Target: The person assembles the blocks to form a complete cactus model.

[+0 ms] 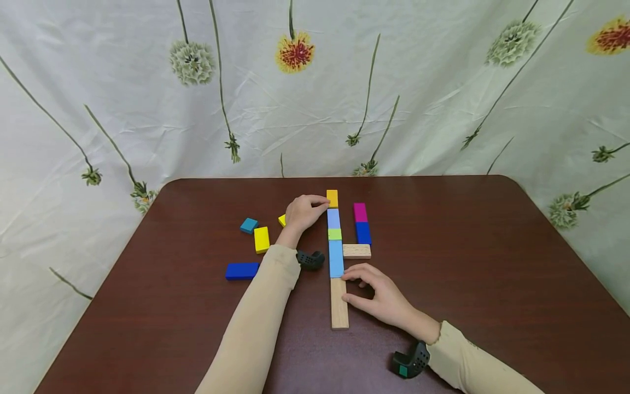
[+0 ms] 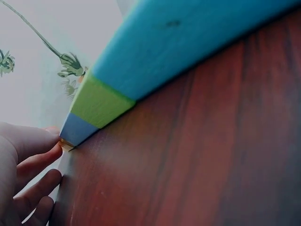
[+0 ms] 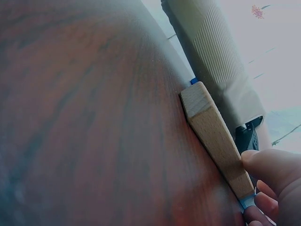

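A straight row of blocks runs away from me: a plain wooden block [image 1: 339,306], a light blue block [image 1: 336,260], a small green block [image 1: 334,234], a periwinkle block [image 1: 333,219] and an orange-yellow block [image 1: 332,198] at the far end. My left hand [image 1: 303,212] touches the left side of the orange-yellow block with thumb and fingertips. My right hand [image 1: 381,295] lies along the row's right side. Its thumb touches the wooden block, and its fingers reach the light blue one, partly hidden in the right wrist view.
Right of the row, a short wooden block [image 1: 356,251] joins it crosswise, with a dark blue block [image 1: 363,233] and a magenta block [image 1: 360,212] beyond. To the left lie a yellow block [image 1: 262,239], a teal block [image 1: 249,225] and a blue block [image 1: 241,271].
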